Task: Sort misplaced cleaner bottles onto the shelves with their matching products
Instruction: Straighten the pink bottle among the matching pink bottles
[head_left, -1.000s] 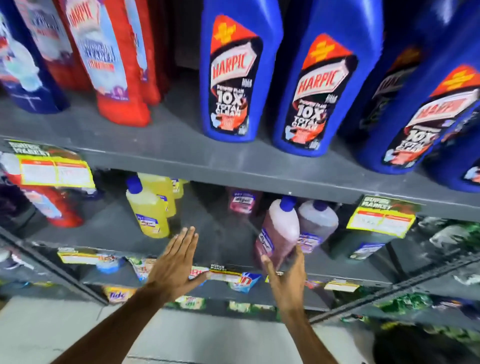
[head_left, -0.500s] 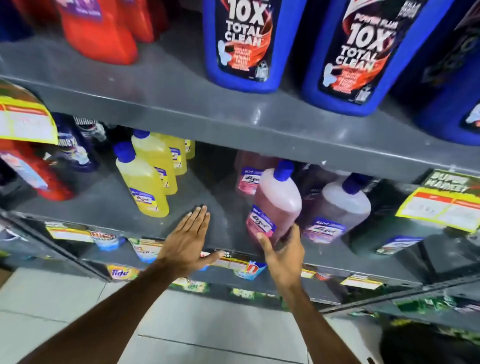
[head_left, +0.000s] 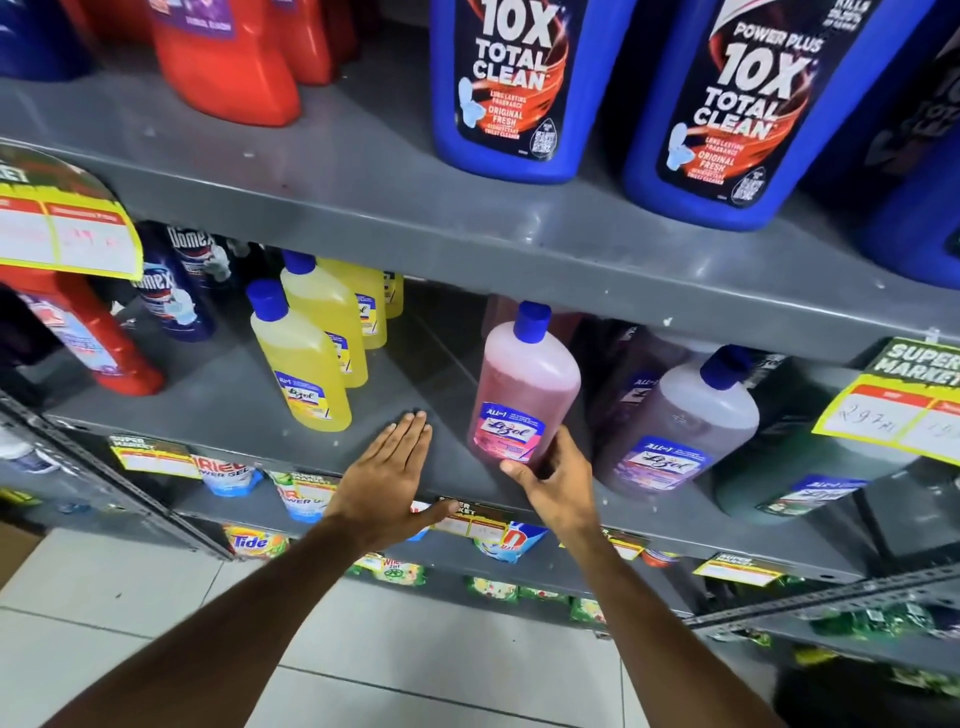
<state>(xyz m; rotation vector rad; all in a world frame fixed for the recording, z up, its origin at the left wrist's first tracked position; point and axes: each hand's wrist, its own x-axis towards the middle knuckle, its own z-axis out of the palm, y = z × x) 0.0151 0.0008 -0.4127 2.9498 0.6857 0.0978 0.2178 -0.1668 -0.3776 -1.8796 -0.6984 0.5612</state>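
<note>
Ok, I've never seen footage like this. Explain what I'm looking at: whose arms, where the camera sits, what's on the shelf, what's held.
There is no machine here. A person wears a camera on the head, looking down at their own arms in a shop aisle. The right hand grips the base of a pink Lizol bottle, tilted on the middle shelf. The left hand is open and flat, holding nothing. On that shelf stand yellow Lizol bottles to the left and a purple Lizol bottle to the right. Blue toilet cleaner bottles stand on the shelf above.

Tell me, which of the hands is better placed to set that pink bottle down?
The right hand: it already grips the base of the pink bottle. The left hand lies flat and empty at the shelf edge.
</note>
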